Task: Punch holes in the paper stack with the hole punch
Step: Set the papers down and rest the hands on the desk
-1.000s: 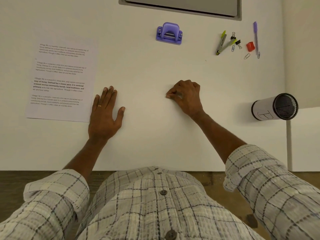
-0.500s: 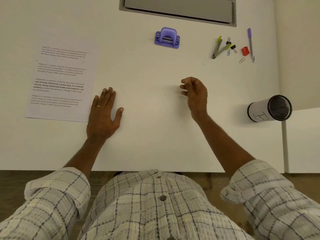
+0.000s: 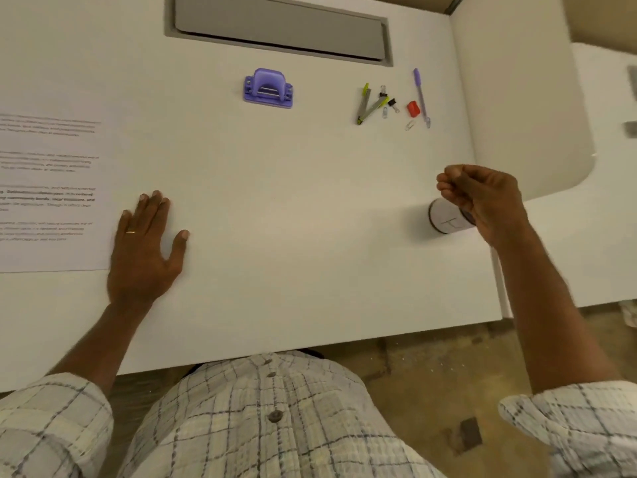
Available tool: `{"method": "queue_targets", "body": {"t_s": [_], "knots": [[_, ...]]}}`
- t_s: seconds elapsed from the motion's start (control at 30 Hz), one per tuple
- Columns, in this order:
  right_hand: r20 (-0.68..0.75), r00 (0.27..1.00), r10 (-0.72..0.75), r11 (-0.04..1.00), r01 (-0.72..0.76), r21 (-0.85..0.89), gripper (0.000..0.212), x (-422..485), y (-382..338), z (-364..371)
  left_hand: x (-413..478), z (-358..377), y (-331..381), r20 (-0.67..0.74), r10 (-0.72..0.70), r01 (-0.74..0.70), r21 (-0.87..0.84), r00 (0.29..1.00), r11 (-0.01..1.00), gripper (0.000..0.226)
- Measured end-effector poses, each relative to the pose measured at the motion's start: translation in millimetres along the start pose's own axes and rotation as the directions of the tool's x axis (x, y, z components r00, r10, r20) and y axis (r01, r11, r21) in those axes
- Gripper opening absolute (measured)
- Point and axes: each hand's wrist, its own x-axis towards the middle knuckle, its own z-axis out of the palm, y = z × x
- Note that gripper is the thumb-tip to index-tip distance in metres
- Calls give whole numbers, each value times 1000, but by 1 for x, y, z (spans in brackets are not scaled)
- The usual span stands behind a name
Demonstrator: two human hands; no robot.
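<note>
Head view: white table [image 3: 275,208], near edge runs just above the shirt, right edge drops off past the cup. Paper stack [image 3: 51,194] lies flat at far left, cut off by the frame edge; its right edge is touching or just under the left hand [image 3: 144,250]. Left hand is flat on the table, fingers spread, gripping nothing. Hole punch [image 3: 268,88] sits upright at the far middle, just short of the grey recessed panel [image 3: 279,27], well apart from both hands and the paper. Wide bare table between punch and hands. Right hand [image 3: 482,198] is raised over the table's right side, fingers curled in loosely; cannot tell if anything is pinched. It overlaps the white cup [image 3: 444,219] lying on its side. Small clutter of pens and clips [image 3: 393,101] far right, near the table's corner.
</note>
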Motion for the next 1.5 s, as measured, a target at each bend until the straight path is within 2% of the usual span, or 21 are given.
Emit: {"method": "queue_targets", "body": {"t_s": [0.07,0.17,0.27,0.33,0.37,0.43,0.5,0.57,0.7,0.8,0.9,1.0,1.07,1.17,1.27,1.33,1.43,1.5], "knots": [[-82,997,-6,970,-14,-244,22,4,0,-33,1,4,-2,-16,3,-3,-12,1000,1000,70],[-156,983,-94,815,-15,-580,19,12,3,-63,1,5,-2,-25,4,-4,-20,1000,1000,70],[-206,966,-157,626,-64,-778,17,15,5,-70,1,3,0,-10,1,-2,-27,1000,1000,71],[-244,942,-231,513,-96,-853,11,16,8,-71,1,2,0,-9,1,-1,-36,1000,999,71],[-256,926,-277,475,-99,-875,17,16,9,-72,1,2,1,-10,-2,2,-39,1000,999,71],[-236,913,-331,460,-62,-886,20,18,12,-74,1,2,2,-15,-8,7,-46,1000,999,71],[-147,937,-316,482,25,-876,9,20,16,-76,1,1,3,-35,-3,1,-49,999,999,70],[-87,951,-297,490,74,-869,15,20,17,-79,1,1,4,-45,4,-7,-47,999,999,70],[-165,931,-326,517,30,-855,12,19,20,-76,1,0,5,-30,3,-4,-37,1000,999,70],[-124,926,-356,486,71,-871,12,22,23,-76,1,-3,8,-34,8,-9,-33,999,999,70],[2,916,-401,484,214,-848,31,21,25,-70,1,-5,12,-29,-5,4,-37,1000,999,69],[95,838,-538,439,375,-816,24,14,31,-36,1,-5,12,-25,-10,9,-35,1000,999,68],[241,786,-569,363,503,-784,20,3,42,4,0,-5,12,-26,-19,19,-34,999,999,67],[469,736,-488,343,656,-673,30,-24,70,78,0,-4,12,-32,-25,24,-31,999,999,67],[651,654,-385,205,748,-631,50,-46,95,149,0,-5,11,-18,-30,30,-25,999,999,67],[657,685,-316,174,722,-670,63,-52,103,185,0,-5,11,-13,-34,33,-22,999,999,67],[575,773,-268,229,630,-742,73,-44,106,219,1,-5,11,-12,-37,36,-23,999,999,66],[551,797,-248,219,600,-769,75,-34,104,230,1,-5,11,-14,-36,36,-30,999,999,66]]}}
